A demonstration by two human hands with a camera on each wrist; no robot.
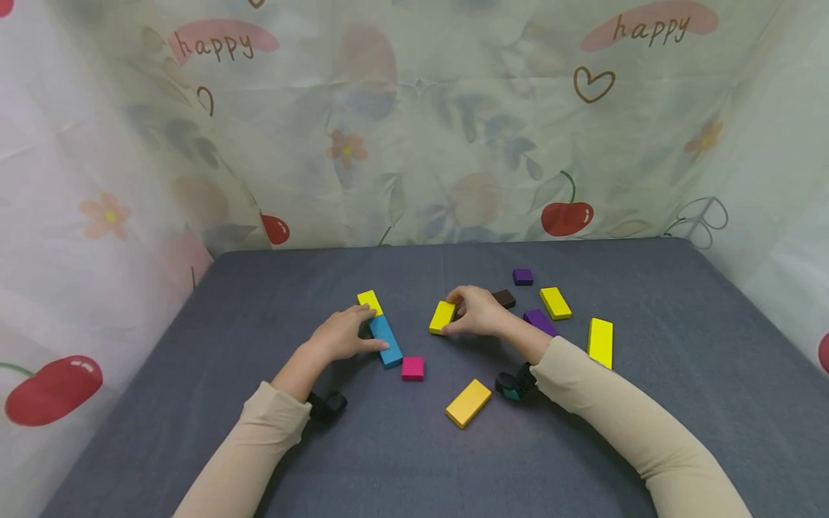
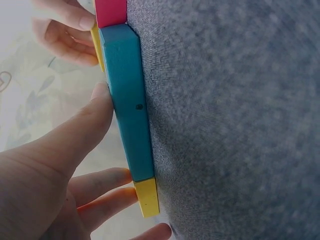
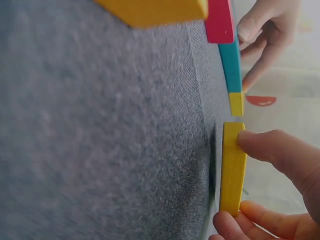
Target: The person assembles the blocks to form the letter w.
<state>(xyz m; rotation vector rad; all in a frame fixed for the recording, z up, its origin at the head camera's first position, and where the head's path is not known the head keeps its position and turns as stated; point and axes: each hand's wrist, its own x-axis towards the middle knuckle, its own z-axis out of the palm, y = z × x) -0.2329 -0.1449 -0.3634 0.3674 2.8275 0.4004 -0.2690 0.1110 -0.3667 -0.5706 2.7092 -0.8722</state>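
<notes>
At the left my forearm reaches up and inward in its cream left sleeve [image 1: 249, 439], a black wrist device [image 1: 329, 405] strapped below the cuff, and my left hand [image 1: 343, 334] is spread with the palm low: fingers extended, gripping nothing, the tips touching a short yellow block [image 1: 367, 301] around where it meets a blue block [image 1: 386, 342], the thumb laid against the blue one nearer its other end. Those two lie end to end in one slanting line on the grey cloth [image 1: 388, 460]. Just beside the blue block's near end sits a pink block [image 1: 412, 367]; I can't tell whether they touch. Further right, a slim yellow block [image 1: 442, 316] is pinched in my right hand [image 1: 479, 314], thumb at its near end and fingertips at its far end, the wrist bent and the back of the hand uppermost; whether the block rests on the cloth I can't tell. Nearer me lies an orange block [image 1: 468, 403], apart from the others. A brown block [image 1: 505, 298] shows just behind my right hand, then a small purple block [image 1: 522, 276] farther back, a purple block [image 1: 540, 321] partly covered by my forearm, a tilted yellow block [image 1: 555, 303], and a long yellow block [image 1: 600, 341] whose near end meets the edge of my right sleeve [image 1: 622, 417].
</notes>
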